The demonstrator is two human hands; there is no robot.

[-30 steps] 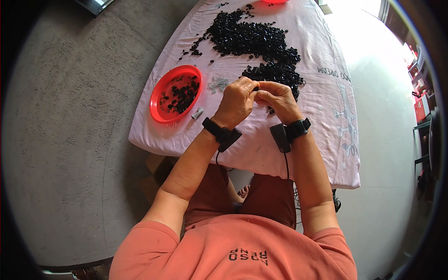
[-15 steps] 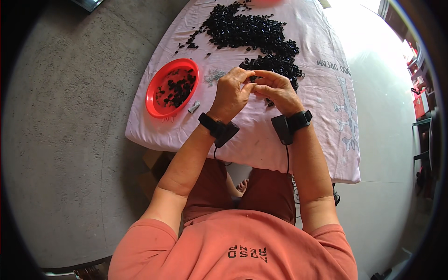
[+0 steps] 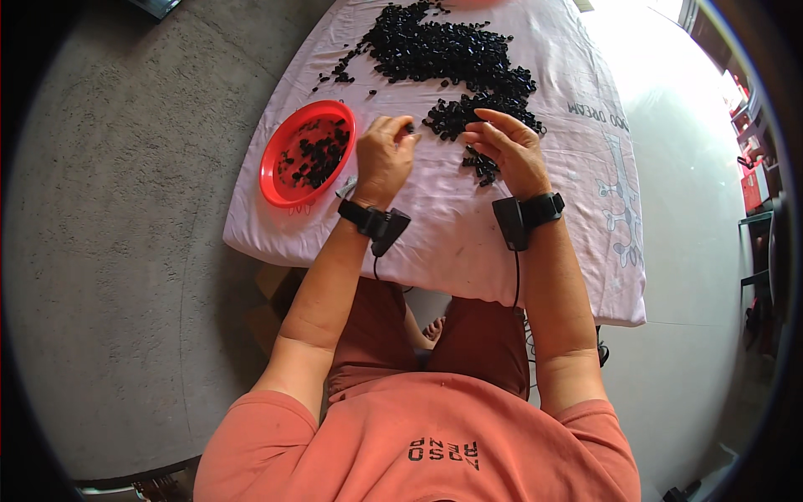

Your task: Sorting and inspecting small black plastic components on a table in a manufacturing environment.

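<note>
Btwn L hand & R hand, a lane of bare cloth ran bodyward; pile blocked its far end, incl. under R fingers, ht. hard to tell. More room R of R hand. Bowl left a narrow gap by L hand.

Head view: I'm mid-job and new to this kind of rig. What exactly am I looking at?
There is no robot, just a person's bare hands. The view comes from a fisheye camera worn on the head, looking down, so straight edges bend near the rim. Black bands hold small devices at both wrists. A pale pink cloth covers the surface; on it lie a heap of small black pieces and a red bowl containing more. The left hand pinches one black piece. The right hand is near the heap, with nothing visibly held.
</note>
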